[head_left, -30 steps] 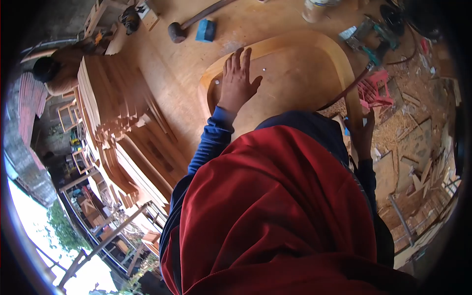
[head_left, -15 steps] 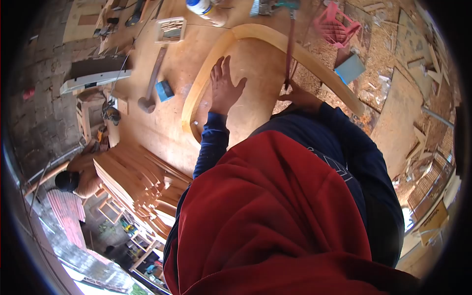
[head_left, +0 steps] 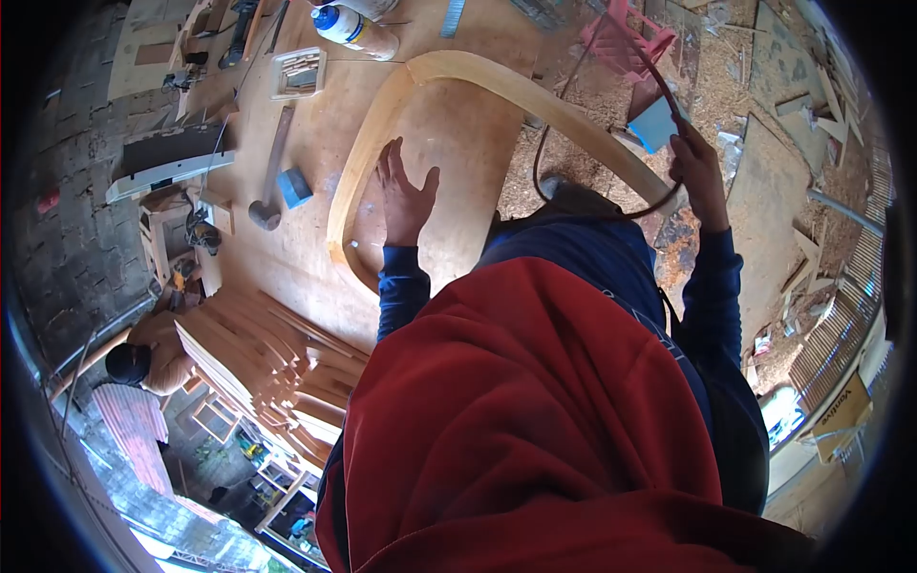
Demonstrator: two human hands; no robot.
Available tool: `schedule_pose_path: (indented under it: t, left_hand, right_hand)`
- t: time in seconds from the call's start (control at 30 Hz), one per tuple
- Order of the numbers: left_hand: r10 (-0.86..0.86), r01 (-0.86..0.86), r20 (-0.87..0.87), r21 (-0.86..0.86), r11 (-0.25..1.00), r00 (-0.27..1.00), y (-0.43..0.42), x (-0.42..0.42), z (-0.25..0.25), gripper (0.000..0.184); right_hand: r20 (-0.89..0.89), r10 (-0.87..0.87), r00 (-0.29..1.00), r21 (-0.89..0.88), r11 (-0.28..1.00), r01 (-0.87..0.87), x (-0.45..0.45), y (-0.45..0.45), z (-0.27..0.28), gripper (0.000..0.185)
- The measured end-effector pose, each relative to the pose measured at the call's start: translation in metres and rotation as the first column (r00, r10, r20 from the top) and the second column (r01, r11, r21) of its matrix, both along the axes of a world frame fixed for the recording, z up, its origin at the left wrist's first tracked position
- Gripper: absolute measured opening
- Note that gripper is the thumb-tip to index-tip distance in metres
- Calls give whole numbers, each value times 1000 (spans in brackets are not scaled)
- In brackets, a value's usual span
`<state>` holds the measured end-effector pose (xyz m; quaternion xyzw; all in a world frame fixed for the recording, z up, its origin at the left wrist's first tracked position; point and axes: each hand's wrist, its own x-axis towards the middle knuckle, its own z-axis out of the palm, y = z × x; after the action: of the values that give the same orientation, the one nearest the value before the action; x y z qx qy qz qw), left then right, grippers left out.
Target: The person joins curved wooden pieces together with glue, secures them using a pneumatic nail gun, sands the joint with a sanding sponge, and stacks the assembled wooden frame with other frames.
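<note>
Tabletop under curved wooden frame

"Vantive" stands on the cardboard box at right.

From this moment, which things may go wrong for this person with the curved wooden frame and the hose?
The hose in the right hand crosses the curved wooden frame in this view, so a pull might catch and shift it.
One side of the frame reaches past the edge of the table, so a bump there could tip it.
The hose loops near the person's legs, so it might tangle.
</note>
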<state>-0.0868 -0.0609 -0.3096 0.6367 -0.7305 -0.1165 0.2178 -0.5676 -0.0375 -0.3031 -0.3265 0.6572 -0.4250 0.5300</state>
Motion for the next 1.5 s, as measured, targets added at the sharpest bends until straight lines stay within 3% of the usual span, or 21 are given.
schedule_pose_path:
  t: [0.1,0.13,0.23,0.3,0.4,0.5,0.67,0.73,0.8,0.9,0.93,1.0,1.03,1.17,1.27,1.37,1.47,1.5]
  left_hand:
    - [-7,7,5,-23,1000,1000,11,0,-4,82]
    - [-12,12,4,-36,999,1000,14,0,-4,82]
    - [44,-45,-22,-13,999,999,27,2,-3,81]
    - [83,-83,-5,0,997,997,37,3,-4,81]
    - [145,-144,22,-12,989,989,55,14,-6,81]
    - [219,-219,19,-21,976,975,73,29,-14,79]
    - [383,-381,69,-37,924,921,112,45,-9,77]
    - [462,-458,136,-65,887,876,133,49,-8,77]
    - [529,-521,154,-88,849,835,155,56,-12,76]
    - [652,-651,118,-56,757,748,185,56,-11,79]
    - [663,-663,128,-53,747,737,195,59,-15,80]
    - [749,-749,90,-31,661,657,211,56,-21,80]
    - [777,-779,109,-38,626,619,219,57,-25,82]
    - [830,-825,157,-114,554,536,250,63,-53,85]
    - [839,-832,130,-116,542,528,254,58,-49,84]
    - [856,-852,57,-85,516,513,239,45,-39,84]
    - [794,-789,16,-108,605,607,200,33,-29,88]
    - [763,-761,-30,-110,640,646,181,26,-20,91]
  right_hand:
    - [-136,86,987,70,995,-77,-27,-23,19,44]
    - [-240,243,940,158,965,-209,-46,-30,23,43]
    - [-491,353,797,12,917,-399,-82,-36,-12,44]
    - [-552,371,747,-99,860,-501,-122,-47,-48,45]
    - [-630,429,647,10,838,-546,-155,-66,-66,45]
    - [-628,449,635,9,820,-572,-151,-76,-101,43]
    - [-645,319,694,-177,822,-542,-93,-102,-91,43]
    - [-590,342,732,-159,840,-519,-79,-120,-95,48]
    - [-498,349,794,-127,876,-465,-65,-122,-93,42]
    - [-432,457,777,-109,829,-548,-57,-123,-99,32]
    - [-493,434,754,-178,798,-575,-49,-123,-101,24]
    - [-313,426,849,-186,849,-494,-32,-118,-103,22]
    - [-353,450,820,-187,825,-533,-27,-117,-101,22]
    - [-119,435,893,-194,872,-450,-4,-109,-109,32]
    - [-546,388,742,56,901,-430,-33,-104,-155,48]
    - [-31,625,780,185,770,-610,-17,-72,-90,53]
    - [331,668,667,356,566,-744,0,-68,-66,48]
    - [348,706,617,282,549,-787,9,-66,-51,41]
